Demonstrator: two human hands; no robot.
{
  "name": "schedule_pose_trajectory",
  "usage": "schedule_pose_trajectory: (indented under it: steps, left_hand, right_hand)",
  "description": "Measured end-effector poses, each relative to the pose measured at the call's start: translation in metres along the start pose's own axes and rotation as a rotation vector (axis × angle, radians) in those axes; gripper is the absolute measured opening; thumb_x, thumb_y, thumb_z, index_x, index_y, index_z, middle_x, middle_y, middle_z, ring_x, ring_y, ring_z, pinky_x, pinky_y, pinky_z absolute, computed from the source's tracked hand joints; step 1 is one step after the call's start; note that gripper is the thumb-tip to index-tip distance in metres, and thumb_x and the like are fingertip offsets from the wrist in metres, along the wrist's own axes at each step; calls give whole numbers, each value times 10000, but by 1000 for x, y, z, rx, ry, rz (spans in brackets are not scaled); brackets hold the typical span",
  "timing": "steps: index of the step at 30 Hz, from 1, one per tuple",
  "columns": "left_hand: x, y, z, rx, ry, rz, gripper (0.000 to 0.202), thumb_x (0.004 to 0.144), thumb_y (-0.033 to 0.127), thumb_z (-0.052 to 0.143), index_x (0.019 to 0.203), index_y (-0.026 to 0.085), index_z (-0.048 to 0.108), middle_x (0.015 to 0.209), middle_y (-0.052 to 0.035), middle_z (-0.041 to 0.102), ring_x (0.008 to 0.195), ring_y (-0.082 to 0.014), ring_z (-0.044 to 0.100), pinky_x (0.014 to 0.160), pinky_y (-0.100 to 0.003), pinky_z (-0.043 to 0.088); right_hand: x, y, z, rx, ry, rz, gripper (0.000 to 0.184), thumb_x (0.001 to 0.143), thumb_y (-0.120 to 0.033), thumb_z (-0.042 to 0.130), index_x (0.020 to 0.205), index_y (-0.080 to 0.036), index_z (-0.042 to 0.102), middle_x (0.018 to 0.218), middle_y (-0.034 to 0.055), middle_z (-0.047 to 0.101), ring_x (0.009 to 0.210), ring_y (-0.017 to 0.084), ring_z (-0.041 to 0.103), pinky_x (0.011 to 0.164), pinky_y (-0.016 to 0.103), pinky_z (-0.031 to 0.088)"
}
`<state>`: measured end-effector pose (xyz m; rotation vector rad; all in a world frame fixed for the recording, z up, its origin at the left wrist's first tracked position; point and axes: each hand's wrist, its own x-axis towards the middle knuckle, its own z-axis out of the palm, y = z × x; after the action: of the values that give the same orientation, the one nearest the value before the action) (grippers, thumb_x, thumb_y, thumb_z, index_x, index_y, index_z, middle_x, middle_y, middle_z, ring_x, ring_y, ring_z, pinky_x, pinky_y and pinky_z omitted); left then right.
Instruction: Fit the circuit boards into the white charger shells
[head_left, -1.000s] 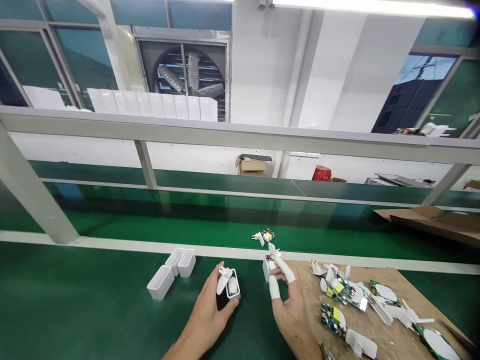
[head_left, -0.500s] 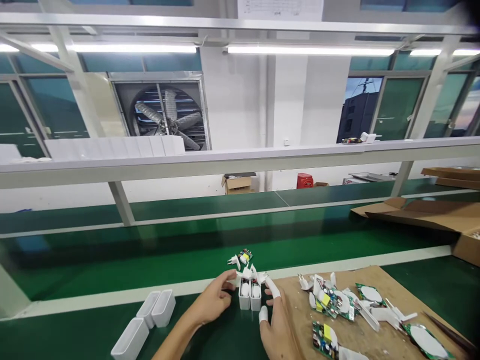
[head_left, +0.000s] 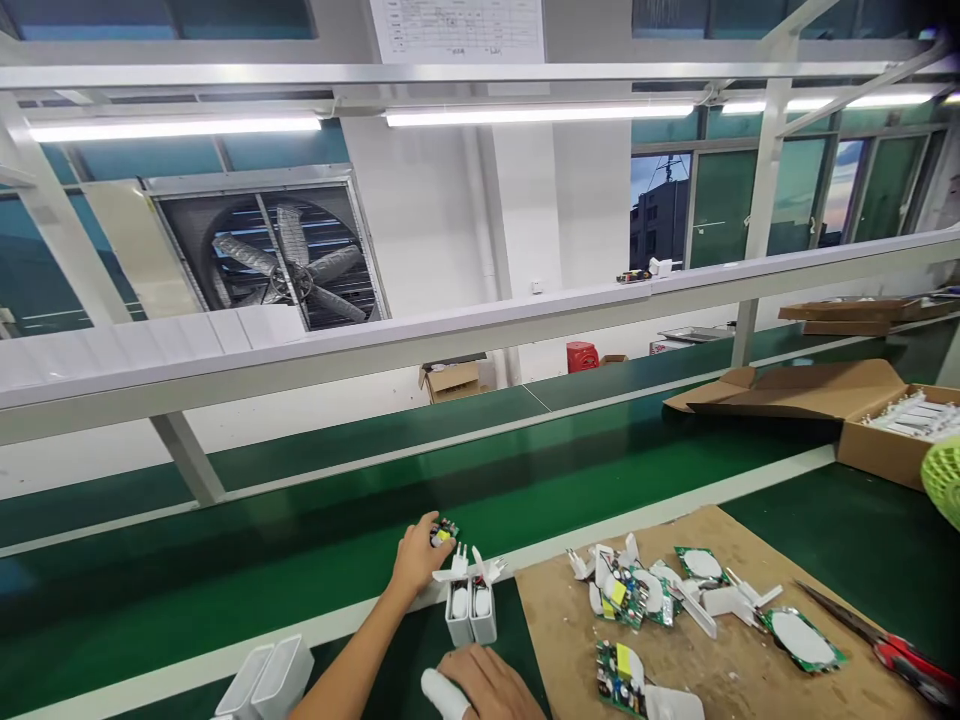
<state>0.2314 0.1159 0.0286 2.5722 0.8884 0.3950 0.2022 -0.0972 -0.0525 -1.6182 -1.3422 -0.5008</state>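
Observation:
My left hand (head_left: 417, 557) reaches out over the green belt, its fingers closed on a small green circuit board with a plug (head_left: 445, 531). Just to its right stand two white charger housings (head_left: 471, 605) side by side, upright, with plug pieces on top. My right hand (head_left: 480, 688) lies low at the bottom edge just in front of the housings, a white finger cot on one finger; its fingers are curled under and nothing shows in them.
A brown board (head_left: 712, 650) at the right carries several circuit boards and white plug parts (head_left: 637, 590). Red-handled cutters (head_left: 892, 650) lie at its right edge. Empty white housings (head_left: 270, 680) sit bottom left. An open cardboard box (head_left: 877, 420) stands far right.
The view has tilted up and turned right. My left hand went from the two housings out to the circuit board on the belt. My right hand pulled back toward me.

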Motion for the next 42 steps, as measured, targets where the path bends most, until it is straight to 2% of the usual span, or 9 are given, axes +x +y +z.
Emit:
schedule_pose_trajectory:
  steps: [6, 13, 16, 21, 28, 32, 34, 38, 42]
  left_hand:
    - [-72, -23, -34, 52, 69, -35, 605, 940, 324, 624, 1483, 99, 481, 1253, -152, 713, 1183, -307, 673, 1021, -409, 511]
    - [-186, -34, -60, 71, 59, 66, 521, 894, 536, 690, 1330, 253, 670, 1117, -56, 768, 971, -256, 726, 871, -341, 577]
    - [-187, -56, -92, 134, 237, 50, 435, 931, 520, 646, 1218, 202, 723, 1307, -152, 691, 1303, -372, 559, 1157, -517, 417]
    - [-184, -96, -111, 196, 356, -21, 146, 847, 288, 697, 877, 159, 759, 1417, -260, 585, 1467, -554, 303, 1136, -771, 274]
    - [-203, -75, -68, 27, 160, 112, 148, 845, 183, 662, 700, 216, 665, 1304, -87, 672, 1150, -294, 663, 1002, -433, 536]
    - [-221, -61, -66, -159, 46, 100, 69, 860, 263, 690, 922, 244, 669, 1234, -32, 654, 780, -169, 659, 751, -328, 562]
    - [-225, -60, -68, -325, -11, 45, 388, 786, 273, 775, 1153, 275, 649, 1255, -26, 628, 719, -146, 614, 706, -309, 557]
    - [-226, -70, -67, -494, -90, -49, 920, 691, 256, 850, 1520, 324, 456, 1328, -48, 599, 775, -161, 613, 741, -319, 578]
    - [-222, -81, -58, -507, -126, -76, 1001, 728, 260, 842, 1603, 346, 363, 1424, -74, 592, 1040, -248, 643, 979, -409, 559]
  right_hand:
    - [11, -11, -40, -73, -63, -224, 429, 772, -78, 514, 1181, -114, 636, 1139, 180, 706, 975, 307, 673, 852, 475, 629]
    - [6, -20, -51, -87, -64, -178, 509, 824, 24, 431, 1268, -155, 604, 1085, 134, 709, 965, 272, 674, 852, 427, 622]
    - [3, -25, -50, -132, -104, -168, 403, 900, -14, 454, 1239, -161, 614, 1008, 119, 718, 877, 269, 685, 766, 414, 619]
    - [-2, -50, -42, -210, -298, -46, 410, 893, -408, 711, 1200, -139, 671, 1101, 190, 725, 946, 371, 707, 776, 523, 630]
    - [0, -48, -46, -32, -473, 42, 424, 829, -72, 536, 1192, -221, 695, 1333, 118, 687, 1184, 309, 676, 1003, 497, 588]
    - [-3, -34, -52, 7, -438, 98, 451, 931, -159, 531, 1371, -225, 607, 1338, 116, 688, 1192, 286, 678, 1004, 469, 591]
    - [-7, -32, -52, -16, -449, 66, 520, 902, -237, 634, 1419, -224, 579, 1329, 131, 693, 1185, 320, 680, 990, 480, 597]
    - [-13, -30, -49, -47, -500, -26, 703, 820, -176, 662, 1503, -238, 505, 1369, 142, 680, 1236, 358, 663, 1006, 495, 593]
    - [-13, -24, -46, 15, -482, -8, 673, 849, -138, 605, 1502, -249, 483, 1309, 131, 696, 1168, 312, 702, 958, 443, 627]
